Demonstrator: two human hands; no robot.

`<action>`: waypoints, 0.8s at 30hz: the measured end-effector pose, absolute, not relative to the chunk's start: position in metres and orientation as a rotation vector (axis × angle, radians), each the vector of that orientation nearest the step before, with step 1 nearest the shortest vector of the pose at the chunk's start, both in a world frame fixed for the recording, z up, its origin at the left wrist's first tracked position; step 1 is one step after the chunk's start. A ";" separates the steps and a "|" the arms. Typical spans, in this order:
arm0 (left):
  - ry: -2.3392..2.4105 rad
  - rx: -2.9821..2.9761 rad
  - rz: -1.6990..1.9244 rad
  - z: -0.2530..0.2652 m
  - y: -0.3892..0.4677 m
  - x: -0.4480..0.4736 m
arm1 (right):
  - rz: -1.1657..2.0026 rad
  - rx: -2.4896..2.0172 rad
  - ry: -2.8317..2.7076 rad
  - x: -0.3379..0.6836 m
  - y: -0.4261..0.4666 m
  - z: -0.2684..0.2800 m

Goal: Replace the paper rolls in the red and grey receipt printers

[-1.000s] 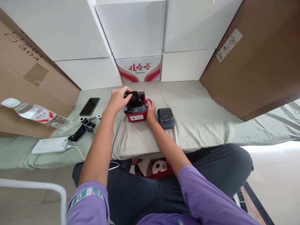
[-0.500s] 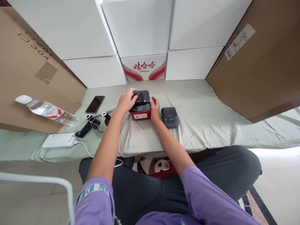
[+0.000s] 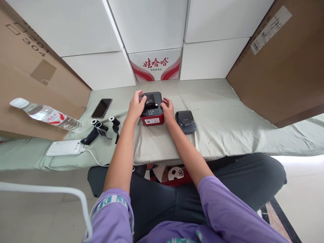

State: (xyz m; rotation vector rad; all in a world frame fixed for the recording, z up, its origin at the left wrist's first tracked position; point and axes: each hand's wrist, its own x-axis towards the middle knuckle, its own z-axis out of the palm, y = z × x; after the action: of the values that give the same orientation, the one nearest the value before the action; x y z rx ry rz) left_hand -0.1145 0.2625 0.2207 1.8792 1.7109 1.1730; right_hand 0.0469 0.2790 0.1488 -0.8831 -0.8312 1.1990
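Observation:
A small red and black label printer (image 3: 153, 120) stands upright on the cloth-covered surface in front of me, with a glossy dark window on its top and a white sticker on its near side. My left hand (image 3: 136, 104) grips its left side, the thumb lying over the top by the window. On the opposite side, my right hand (image 3: 168, 109) holds the printer, its thumb at the top right edge. Some of the fingertips are hidden behind the body. Just right of my right forearm sits a smaller dark grey printer (image 3: 186, 122), touched by neither hand.
Left of my arm are several black rolls (image 3: 101, 126), a phone (image 3: 102, 108), a white power bank (image 3: 64, 148) with a cable, and a tilted water bottle (image 3: 48, 114). White boxes (image 3: 154, 30) line the back. Cardboard boxes (image 3: 286, 67) stand at both sides.
My right thumb has come up onto the printer's top edge, and my right fingers have shifted. My left hand keeps its hold. The whole view has tilted slightly.

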 end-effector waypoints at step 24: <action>1.385 1.633 0.941 0.163 0.146 0.024 | 0.784 -1.346 -0.917 0.185 0.179 0.122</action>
State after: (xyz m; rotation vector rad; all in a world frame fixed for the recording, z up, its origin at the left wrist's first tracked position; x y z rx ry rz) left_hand 0.0240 0.1459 0.1626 1.6333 1.3845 0.9407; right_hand 0.1852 0.1788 0.1218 -1.3464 -0.9170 0.7838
